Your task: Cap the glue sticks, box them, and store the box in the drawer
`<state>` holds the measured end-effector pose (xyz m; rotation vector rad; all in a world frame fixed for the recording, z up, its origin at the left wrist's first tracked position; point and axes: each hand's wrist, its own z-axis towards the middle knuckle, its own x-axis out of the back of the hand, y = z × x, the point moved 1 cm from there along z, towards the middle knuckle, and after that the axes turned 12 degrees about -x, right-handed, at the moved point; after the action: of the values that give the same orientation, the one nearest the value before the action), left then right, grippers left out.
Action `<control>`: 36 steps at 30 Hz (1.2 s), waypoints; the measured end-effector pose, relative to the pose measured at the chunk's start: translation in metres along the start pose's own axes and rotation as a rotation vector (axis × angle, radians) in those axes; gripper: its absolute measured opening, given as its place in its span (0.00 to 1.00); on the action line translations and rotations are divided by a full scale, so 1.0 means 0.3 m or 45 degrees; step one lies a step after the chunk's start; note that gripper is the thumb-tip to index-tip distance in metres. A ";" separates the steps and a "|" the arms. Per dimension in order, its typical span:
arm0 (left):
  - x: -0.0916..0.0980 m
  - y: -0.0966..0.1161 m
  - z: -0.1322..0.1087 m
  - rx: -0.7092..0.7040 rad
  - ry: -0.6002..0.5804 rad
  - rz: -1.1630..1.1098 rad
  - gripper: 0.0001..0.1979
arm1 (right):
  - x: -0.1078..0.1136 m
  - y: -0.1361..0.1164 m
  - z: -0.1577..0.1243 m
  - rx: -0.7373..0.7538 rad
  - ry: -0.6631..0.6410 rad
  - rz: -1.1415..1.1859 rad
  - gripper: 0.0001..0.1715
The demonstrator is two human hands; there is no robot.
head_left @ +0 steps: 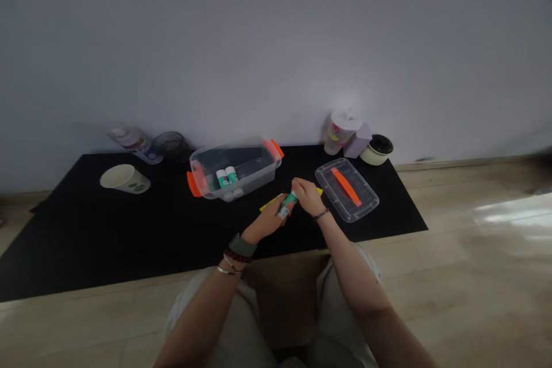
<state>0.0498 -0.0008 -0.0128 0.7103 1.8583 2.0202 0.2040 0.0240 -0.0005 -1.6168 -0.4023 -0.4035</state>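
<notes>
A green and white glue stick [288, 202] is wrapped in the fingers of my left hand [268, 221], tilted up to the right. At its upper end, my right hand [307, 195] is closed, and its fingers hide that tip. Something yellow and flat, like a strip of paper [271, 203], shows behind both hands. Beyond my left hand stands a clear plastic box [259, 179] with orange latches. Two similar glue sticks [227, 177] lie in its left part. The box's clear lid [365, 198], with an orange handle, rests to the right of my right hand.
On the black tabletop [129, 241], a paper cup [137, 181] lies tipped at the left, near a white bottle [135, 144] and a dark bowl-like container [171, 146]. At the back right are a lidded plastic cup [338, 133], a pale box [357, 141] and a black-lidded pot [376, 152].
</notes>
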 end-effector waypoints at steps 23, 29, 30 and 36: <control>0.005 0.011 -0.001 -0.016 0.069 0.532 0.09 | -0.031 0.014 0.006 -0.196 0.040 -0.164 0.19; 0.016 0.022 -0.006 0.146 -0.125 -0.157 0.20 | -0.014 -0.002 -0.008 -0.028 -0.027 0.047 0.24; 0.018 0.026 -0.009 0.176 -0.179 -0.325 0.23 | -0.011 -0.006 -0.011 0.013 -0.067 0.124 0.24; 0.015 0.009 -0.015 0.072 -0.100 -0.138 0.23 | -0.011 -0.010 -0.009 0.026 -0.070 0.063 0.20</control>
<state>0.0438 -0.0025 -0.0097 0.6783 1.8734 1.8538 0.1997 0.0216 0.0006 -1.6171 -0.4057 -0.3170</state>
